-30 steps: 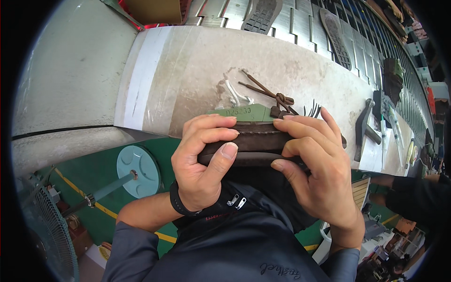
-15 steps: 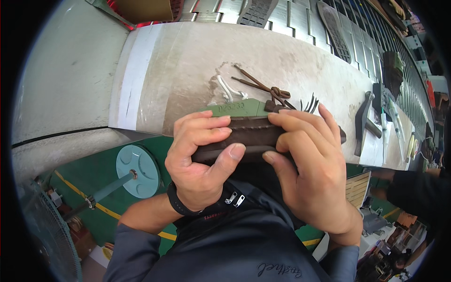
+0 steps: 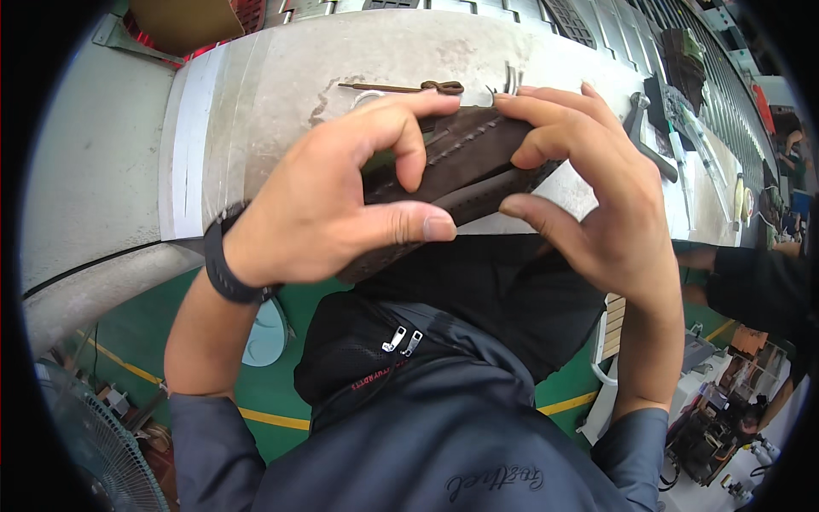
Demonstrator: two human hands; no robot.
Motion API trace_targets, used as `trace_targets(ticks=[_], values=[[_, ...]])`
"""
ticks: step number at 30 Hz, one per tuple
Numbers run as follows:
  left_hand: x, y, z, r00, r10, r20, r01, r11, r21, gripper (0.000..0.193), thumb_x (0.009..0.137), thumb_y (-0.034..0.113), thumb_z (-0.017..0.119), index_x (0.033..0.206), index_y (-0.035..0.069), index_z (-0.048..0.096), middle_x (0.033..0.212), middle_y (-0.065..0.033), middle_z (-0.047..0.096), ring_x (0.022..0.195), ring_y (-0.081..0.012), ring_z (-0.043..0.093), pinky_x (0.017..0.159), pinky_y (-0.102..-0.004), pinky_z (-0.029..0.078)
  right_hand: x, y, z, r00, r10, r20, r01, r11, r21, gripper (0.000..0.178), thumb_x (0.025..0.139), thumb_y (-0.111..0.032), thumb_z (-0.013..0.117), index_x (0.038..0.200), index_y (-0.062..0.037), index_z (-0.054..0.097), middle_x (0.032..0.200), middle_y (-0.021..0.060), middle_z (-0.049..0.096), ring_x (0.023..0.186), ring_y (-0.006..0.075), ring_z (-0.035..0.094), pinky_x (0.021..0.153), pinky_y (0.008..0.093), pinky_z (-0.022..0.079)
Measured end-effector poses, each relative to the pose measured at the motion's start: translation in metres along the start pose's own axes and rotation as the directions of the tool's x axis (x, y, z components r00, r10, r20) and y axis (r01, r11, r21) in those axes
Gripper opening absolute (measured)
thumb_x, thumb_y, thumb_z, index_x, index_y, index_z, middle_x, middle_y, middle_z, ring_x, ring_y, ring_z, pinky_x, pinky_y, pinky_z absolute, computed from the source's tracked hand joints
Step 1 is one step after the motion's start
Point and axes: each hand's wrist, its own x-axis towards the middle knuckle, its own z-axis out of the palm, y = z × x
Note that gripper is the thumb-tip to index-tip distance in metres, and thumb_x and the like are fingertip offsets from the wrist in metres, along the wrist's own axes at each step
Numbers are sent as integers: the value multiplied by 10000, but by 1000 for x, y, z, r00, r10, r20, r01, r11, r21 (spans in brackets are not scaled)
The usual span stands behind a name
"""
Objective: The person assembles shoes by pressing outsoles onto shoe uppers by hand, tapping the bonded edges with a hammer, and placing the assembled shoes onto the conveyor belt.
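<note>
Tilted between my hands above the bench is a dark brown leather shoe (image 3: 473,158), its right end higher than its left. A row of raised stitches runs along its side, and a dark strip follows its nearer edge. My left hand (image 3: 337,188) grips the left part, with the thumb along the near side and curled fingers over the far side. My right hand (image 3: 601,171) holds the right end between its thumb side and bent fingers. A brown lace (image 3: 397,87) with a knot shows just beyond the shoe. Both hands hide much of the shoe.
A pale worn bench (image 3: 256,111) lies beneath. To the right are a hammer (image 3: 635,115) and several slim tools (image 3: 706,162). A slatted metal conveyor (image 3: 627,38) carries shoe soles (image 3: 570,21). Another person's dark sleeve (image 3: 755,282) reaches in at right; a fan (image 3: 94,444) stands lower left.
The shoe has turned from nearly level to a slant, its right end raised. My hands have shifted farther up in the picture, and the green piece with embossed marks is mostly hidden.
</note>
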Motion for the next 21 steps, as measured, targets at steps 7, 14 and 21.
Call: trace_targets(ticks=[7, 14, 21], values=[[27, -3, 5, 995, -39, 89, 47, 996, -79, 468, 830, 344, 935, 872, 105, 535, 1575, -283, 540, 1439, -326, 535, 1175, -433, 409, -2, 16, 3, 1000, -31, -6, 31, 990, 140, 241, 786, -28, 840, 937, -55, 654, 1268, 106, 766, 1254, 368, 682, 1157, 577, 408], [32, -6, 7, 995, -25, 98, 30, 999, -45, 459, 837, 322, 931, 867, 112, 525, 1580, -280, 536, 1422, -324, 543, 1170, -433, 413, -3, 15, 5, 999, 38, 14, -39, 994, 99, 228, 795, -54, 840, 927, -72, 655, 1259, 80, 769, 1258, 352, 686, 1203, 639, 355], [34, -6, 9, 996, -27, 83, 32, 998, -60, 485, 826, 252, 932, 821, 118, 466, 1586, -296, 524, 1443, -344, 527, 1173, -452, 403, 1, 14, 7, 1000, 27, 2, -27, 995, 100, 223, 792, -56, 842, 905, -87, 652, 1222, 87, 774, 1232, 337, 703, 1202, 629, 363]])
